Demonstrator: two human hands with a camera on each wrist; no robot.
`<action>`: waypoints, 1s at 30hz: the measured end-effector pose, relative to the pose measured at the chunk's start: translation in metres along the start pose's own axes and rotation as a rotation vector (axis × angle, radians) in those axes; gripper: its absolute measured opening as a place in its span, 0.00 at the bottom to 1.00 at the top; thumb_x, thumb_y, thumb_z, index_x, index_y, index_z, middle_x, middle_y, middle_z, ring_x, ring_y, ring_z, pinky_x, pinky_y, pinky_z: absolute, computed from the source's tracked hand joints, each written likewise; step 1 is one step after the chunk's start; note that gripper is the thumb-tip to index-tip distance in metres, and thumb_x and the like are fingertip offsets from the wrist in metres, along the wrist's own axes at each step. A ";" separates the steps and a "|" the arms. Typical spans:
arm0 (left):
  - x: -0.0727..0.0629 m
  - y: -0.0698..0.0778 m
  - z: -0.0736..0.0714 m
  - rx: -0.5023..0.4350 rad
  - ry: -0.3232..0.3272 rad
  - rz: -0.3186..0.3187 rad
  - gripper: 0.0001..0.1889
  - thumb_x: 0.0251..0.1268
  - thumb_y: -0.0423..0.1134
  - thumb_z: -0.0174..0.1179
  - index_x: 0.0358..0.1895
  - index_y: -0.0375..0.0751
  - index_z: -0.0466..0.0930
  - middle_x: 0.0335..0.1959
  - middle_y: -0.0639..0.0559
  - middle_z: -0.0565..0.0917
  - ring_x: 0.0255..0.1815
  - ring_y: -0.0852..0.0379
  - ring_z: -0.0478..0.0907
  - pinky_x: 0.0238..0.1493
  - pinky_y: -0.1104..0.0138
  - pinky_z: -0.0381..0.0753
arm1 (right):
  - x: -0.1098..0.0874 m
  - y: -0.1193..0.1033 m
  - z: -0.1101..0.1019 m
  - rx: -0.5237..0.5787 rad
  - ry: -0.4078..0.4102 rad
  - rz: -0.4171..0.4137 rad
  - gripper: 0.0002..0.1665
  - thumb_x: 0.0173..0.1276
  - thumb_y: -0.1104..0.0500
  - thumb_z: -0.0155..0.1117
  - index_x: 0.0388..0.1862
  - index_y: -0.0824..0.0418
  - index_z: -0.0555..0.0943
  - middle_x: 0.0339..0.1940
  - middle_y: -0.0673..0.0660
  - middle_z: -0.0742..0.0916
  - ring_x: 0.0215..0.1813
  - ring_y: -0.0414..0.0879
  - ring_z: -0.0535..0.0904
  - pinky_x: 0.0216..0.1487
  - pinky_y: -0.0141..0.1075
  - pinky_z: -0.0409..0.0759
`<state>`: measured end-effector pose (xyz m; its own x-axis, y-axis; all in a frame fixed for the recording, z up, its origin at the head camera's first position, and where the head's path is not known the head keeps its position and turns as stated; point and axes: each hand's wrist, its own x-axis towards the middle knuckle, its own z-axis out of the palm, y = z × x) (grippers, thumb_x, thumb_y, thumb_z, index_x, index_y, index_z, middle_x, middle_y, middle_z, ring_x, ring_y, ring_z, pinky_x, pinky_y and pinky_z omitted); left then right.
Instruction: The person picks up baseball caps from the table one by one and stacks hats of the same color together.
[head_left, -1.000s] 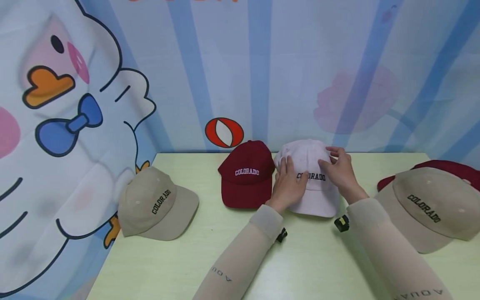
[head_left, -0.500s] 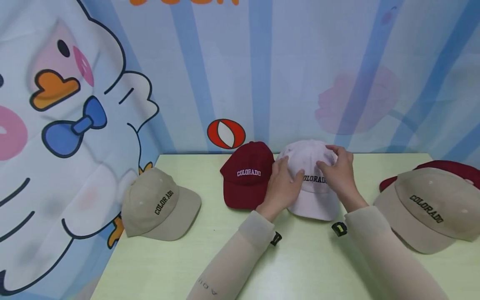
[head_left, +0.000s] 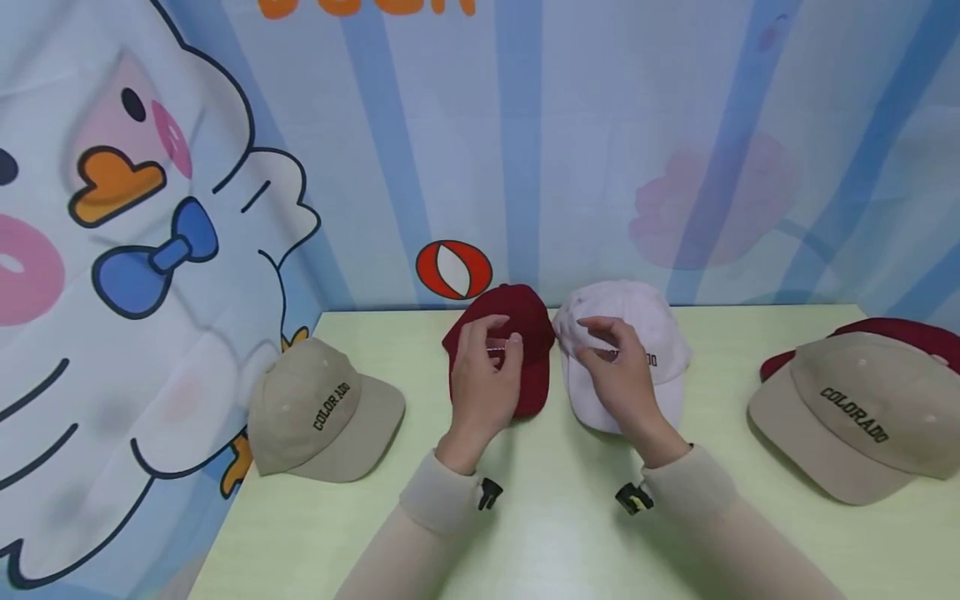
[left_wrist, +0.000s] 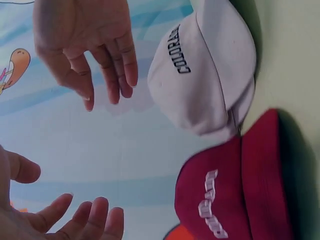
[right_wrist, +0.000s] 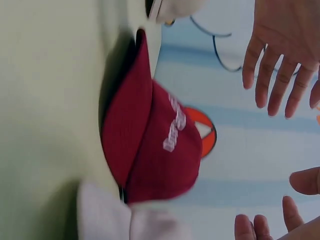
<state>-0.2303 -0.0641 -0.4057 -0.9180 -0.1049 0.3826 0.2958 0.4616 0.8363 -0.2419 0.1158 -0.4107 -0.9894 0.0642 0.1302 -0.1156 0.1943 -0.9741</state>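
Observation:
A dark red cap (head_left: 525,321) and a white cap (head_left: 645,312) stand side by side at the table's back, brims toward me, both lettered COLORADO. My left hand (head_left: 480,390) hovers in front of the red cap, fingers loosely bent and holding nothing. Over the white cap's left part hangs my right hand (head_left: 626,387), also holding nothing and hiding some of its lettering. Both wrist views show the hands in the air, apart from the red cap (left_wrist: 215,192) and the white cap (left_wrist: 200,85), their fingers relaxed.
On the left of the pale table (head_left: 555,533) lies a beige cap (head_left: 311,412). Another beige cap (head_left: 862,408) at the right overlaps a dark red cap (head_left: 900,329) behind it. A cartoon-printed backdrop (head_left: 585,150) rises behind the table.
Both hands have come away from the white cap and shifted left, the left one to in front of the red cap. The white cap sits slightly further right relative to the red one.

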 end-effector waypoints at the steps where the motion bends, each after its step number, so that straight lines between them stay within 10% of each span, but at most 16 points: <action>1: -0.001 -0.002 -0.006 -0.004 0.016 -0.010 0.18 0.77 0.44 0.55 0.64 0.44 0.75 0.60 0.47 0.79 0.54 0.51 0.81 0.54 0.56 0.85 | -0.002 0.000 0.006 0.022 -0.020 0.020 0.23 0.76 0.64 0.60 0.67 0.64 0.74 0.70 0.63 0.75 0.73 0.56 0.72 0.69 0.36 0.75; 5: -0.006 -0.013 -0.028 -0.003 0.068 -0.051 0.17 0.77 0.43 0.55 0.63 0.43 0.76 0.58 0.47 0.79 0.53 0.50 0.81 0.53 0.54 0.84 | -0.009 0.002 0.031 0.143 -0.114 0.110 0.21 0.75 0.67 0.59 0.66 0.66 0.75 0.67 0.64 0.79 0.67 0.52 0.77 0.59 0.25 0.76; 21: -0.018 -0.069 -0.149 0.209 0.295 -0.318 0.26 0.78 0.47 0.52 0.72 0.37 0.67 0.71 0.34 0.65 0.71 0.36 0.61 0.67 0.41 0.64 | -0.038 0.020 0.140 0.532 -0.571 0.424 0.33 0.81 0.63 0.49 0.80 0.72 0.59 0.77 0.75 0.69 0.76 0.67 0.71 0.76 0.54 0.70; 30: -0.022 -0.099 -0.197 0.322 0.295 -0.444 0.37 0.80 0.52 0.47 0.80 0.31 0.53 0.78 0.29 0.52 0.79 0.31 0.48 0.73 0.34 0.54 | -0.057 0.029 0.183 0.686 -0.674 0.573 0.38 0.79 0.62 0.47 0.82 0.74 0.50 0.78 0.77 0.67 0.81 0.68 0.62 0.80 0.56 0.64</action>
<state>-0.1873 -0.2806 -0.4196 -0.8098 -0.5655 0.1562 -0.2341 0.5555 0.7979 -0.2047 -0.0617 -0.4804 -0.7333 -0.6127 -0.2949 0.5546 -0.2880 -0.7807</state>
